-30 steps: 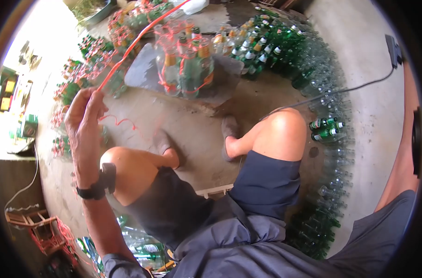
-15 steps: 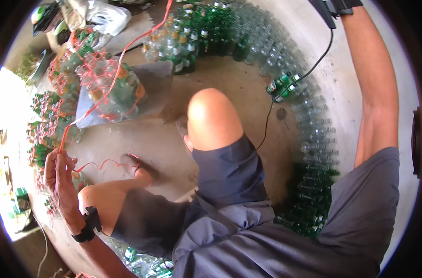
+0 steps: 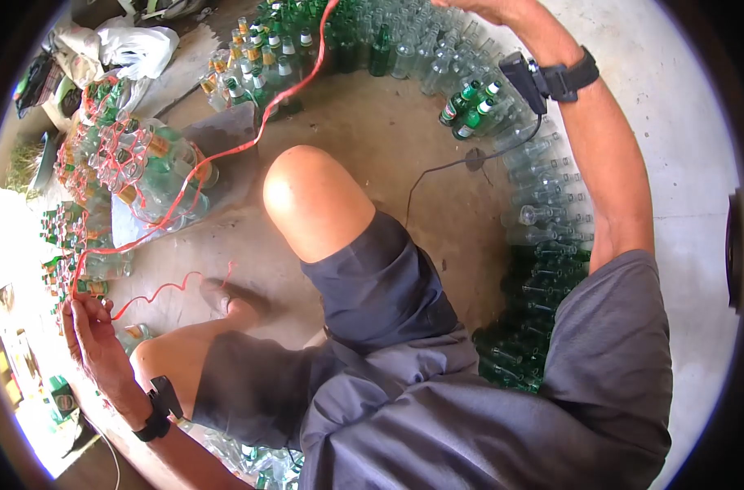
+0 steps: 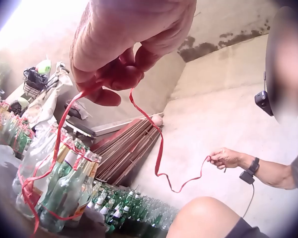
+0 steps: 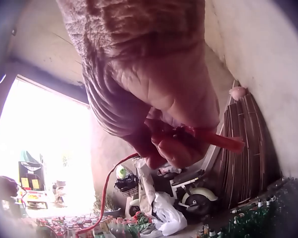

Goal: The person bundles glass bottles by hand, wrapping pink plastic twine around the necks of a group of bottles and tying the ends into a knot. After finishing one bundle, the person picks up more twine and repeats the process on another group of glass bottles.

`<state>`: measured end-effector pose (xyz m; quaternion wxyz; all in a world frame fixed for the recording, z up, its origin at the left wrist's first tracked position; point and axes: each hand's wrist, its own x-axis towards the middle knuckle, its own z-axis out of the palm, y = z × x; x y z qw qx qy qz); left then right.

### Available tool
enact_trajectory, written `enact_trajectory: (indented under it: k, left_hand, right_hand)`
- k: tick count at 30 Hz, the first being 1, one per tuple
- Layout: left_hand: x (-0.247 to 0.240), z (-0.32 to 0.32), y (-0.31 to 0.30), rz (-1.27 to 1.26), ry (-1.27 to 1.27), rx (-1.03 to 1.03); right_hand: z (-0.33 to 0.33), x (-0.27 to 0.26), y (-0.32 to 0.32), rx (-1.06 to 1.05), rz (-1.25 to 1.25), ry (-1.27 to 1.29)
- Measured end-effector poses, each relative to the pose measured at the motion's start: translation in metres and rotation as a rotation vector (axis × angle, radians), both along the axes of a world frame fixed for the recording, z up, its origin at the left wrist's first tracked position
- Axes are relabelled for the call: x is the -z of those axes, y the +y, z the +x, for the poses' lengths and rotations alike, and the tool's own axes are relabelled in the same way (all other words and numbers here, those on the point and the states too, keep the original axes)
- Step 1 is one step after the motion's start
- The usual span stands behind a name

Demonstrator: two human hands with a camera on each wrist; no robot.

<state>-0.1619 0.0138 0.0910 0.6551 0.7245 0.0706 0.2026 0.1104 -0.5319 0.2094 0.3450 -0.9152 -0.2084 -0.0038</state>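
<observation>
A thin red plastic string runs slackly between my two hands across the head view. My left hand, low at the left, pinches it between thumb and fingers, and a loose wavy tail hangs off beside it. Raised at the top right, my right hand is partly cut off by the frame. In the right wrist view the fingers of this right hand pinch the string, a short end poking out. Beneath the string, a bundle of glass bottles bound with red string stands on a grey slab.
Green and clear bottles stand in a curved band along the wall. Several tied bundles line the left side. Two green bottles stand inside the curve, near a black cable hanging from my right wrist. A white bag lies behind.
The head view has turned to the right, and my right arm and part of the hand have come into view. The string has gone from nearly straight to slack. My left hand keeps its pinch.
</observation>
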Motion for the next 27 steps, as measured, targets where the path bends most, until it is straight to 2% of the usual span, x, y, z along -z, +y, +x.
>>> enact_trajectory:
  k: [2,4,5,6,8,10,13,15,16,18,20,22,24,26,27]
  left_hand:
    - [-0.004,0.002,-0.012,-0.042,-0.037,-0.117]
    - [-0.005,0.003,-0.019,-0.028,-0.028,-0.14]
    - [-0.005,0.002,-0.018,-0.015,-0.021,-0.165]
    - [-0.002,0.002,-0.009,-0.016,-0.004,-0.084]
    - [0.003,0.002,-0.018,-0.017,0.046,-0.265]
    - [-0.001,-0.002,-0.018,0.265,0.123,-0.204]
    - [0.001,-0.005,-0.001,0.418,0.192,-0.233]
    - [0.0,-0.005,0.01,0.857,0.395,-0.212]
    - [0.006,-0.008,0.019,0.846,0.397,-0.148]
    - [-0.004,-0.007,-0.015,1.074,0.269,-0.262]
    - [-0.018,-0.005,-0.036,0.86,0.265,-0.162]
    - [-0.029,0.001,-0.068,0.381,0.262,-0.001]
    - [-0.036,0.007,-0.114,0.052,0.212,0.081]
    - [-0.022,0.021,-0.138,0.342,0.026,0.173]
    - [-0.005,0.025,-0.144,0.252,0.033,0.224]
  right_hand:
    - [0.0,0.027,-0.018,-0.026,-0.031,0.014]
    - [0.001,0.063,-0.047,-0.036,-0.023,0.086]
    - [-0.005,0.065,-0.05,0.003,-0.069,0.081]
    - [-0.016,0.065,-0.046,0.042,-0.113,0.078]
    - [-0.033,0.056,-0.033,0.068,-0.08,0.099]
    - [-0.043,0.054,-0.019,0.091,-0.049,0.121]
    - [-0.041,0.066,-0.001,-0.064,0.101,0.024]
    - [-0.049,0.064,0.027,-0.128,0.144,0.023]
    - [-0.054,0.062,0.042,-0.17,0.179,0.029]
    - [-0.065,0.059,0.073,-0.292,0.122,-0.013]
    - [-0.077,0.064,0.108,-0.437,0.147,-0.075]
    - [-0.095,0.059,0.145,-0.496,0.148,0.063]
    - [-0.108,0.076,0.182,-0.686,0.198,-0.164]
    - [-0.125,0.091,0.21,-0.706,0.201,-0.198]
    - [-0.131,0.097,0.219,-0.689,0.155,-0.185]
